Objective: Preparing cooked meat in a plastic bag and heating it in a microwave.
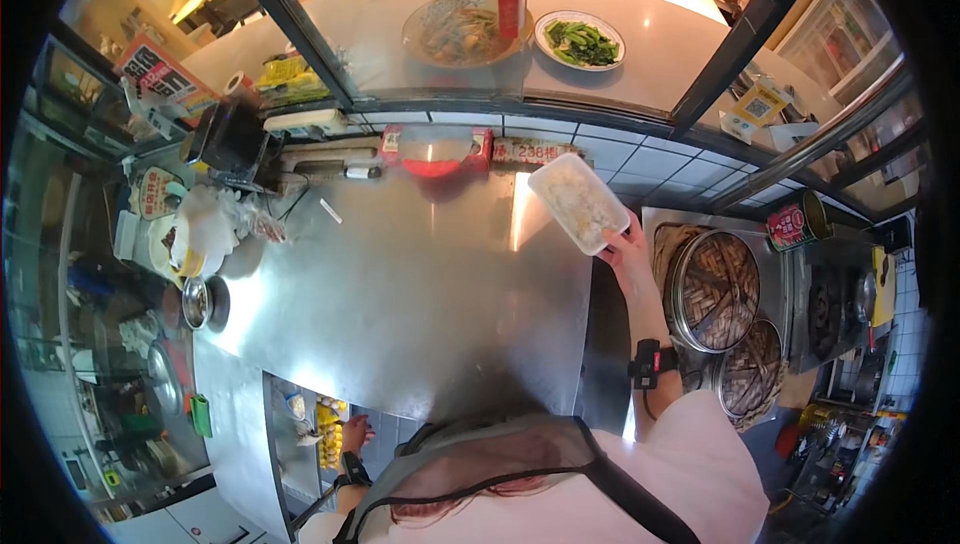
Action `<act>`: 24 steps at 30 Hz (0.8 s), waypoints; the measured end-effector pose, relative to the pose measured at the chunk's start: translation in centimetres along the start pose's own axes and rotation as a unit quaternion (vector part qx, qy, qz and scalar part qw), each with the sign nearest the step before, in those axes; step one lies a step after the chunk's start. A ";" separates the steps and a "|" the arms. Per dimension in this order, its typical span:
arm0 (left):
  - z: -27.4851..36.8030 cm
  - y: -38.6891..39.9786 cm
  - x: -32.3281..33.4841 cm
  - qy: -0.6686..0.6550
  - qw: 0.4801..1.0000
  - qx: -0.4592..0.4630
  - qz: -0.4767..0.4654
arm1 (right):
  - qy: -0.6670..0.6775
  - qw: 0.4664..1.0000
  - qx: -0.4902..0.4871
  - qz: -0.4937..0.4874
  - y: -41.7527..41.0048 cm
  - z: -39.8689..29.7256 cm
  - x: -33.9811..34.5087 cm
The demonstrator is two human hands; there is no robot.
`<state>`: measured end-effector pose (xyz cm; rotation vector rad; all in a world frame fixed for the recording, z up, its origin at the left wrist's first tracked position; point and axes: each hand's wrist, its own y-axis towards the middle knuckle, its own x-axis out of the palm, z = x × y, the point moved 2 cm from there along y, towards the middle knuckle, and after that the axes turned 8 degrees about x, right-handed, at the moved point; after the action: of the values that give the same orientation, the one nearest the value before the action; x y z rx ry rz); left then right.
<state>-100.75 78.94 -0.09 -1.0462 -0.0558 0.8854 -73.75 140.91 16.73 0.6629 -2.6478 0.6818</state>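
My right hand [625,242] grips one end of a translucent white plastic food container [577,199], raised over the right side of the stainless steel worktop [420,274]. Pale contents show through the container, too blurred to name. Low at the front, my left hand [358,431] is beside a yellow tray [328,424] of small rounded items that look like eggs, in an open space below worktop level. Its fingers are small in view, and I cannot tell whether they hold anything. Both wrists wear black strapped devices.
Two round steamers [716,289] with woven lids stand at right, beside a large tin can [799,221]. A steel bowl [197,302] sits at the worktop's left edge, near plastic bags [202,221]. Behind the glass, a plate of green vegetables [581,43] and a large bowl [465,30] rest on a counter.
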 end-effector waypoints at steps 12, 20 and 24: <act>2.8 -1.4 0.6 0.028 0.998 -0.012 -0.050 | 0.004 0.990 -0.139 0.005 1.4 -5.8 2.6; 23.2 -6.9 10.7 -0.075 0.931 0.240 -0.264 | -0.055 0.969 0.233 -0.064 -5.5 12.6 7.7; 22.7 -5.3 13.8 -0.345 0.844 0.217 -0.348 | 0.001 0.886 0.384 -0.261 -11.5 17.2 14.0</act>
<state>-98.22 103.40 11.19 -0.1864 -0.7647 0.5143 -82.95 118.03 12.43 1.4919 -1.9592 1.5376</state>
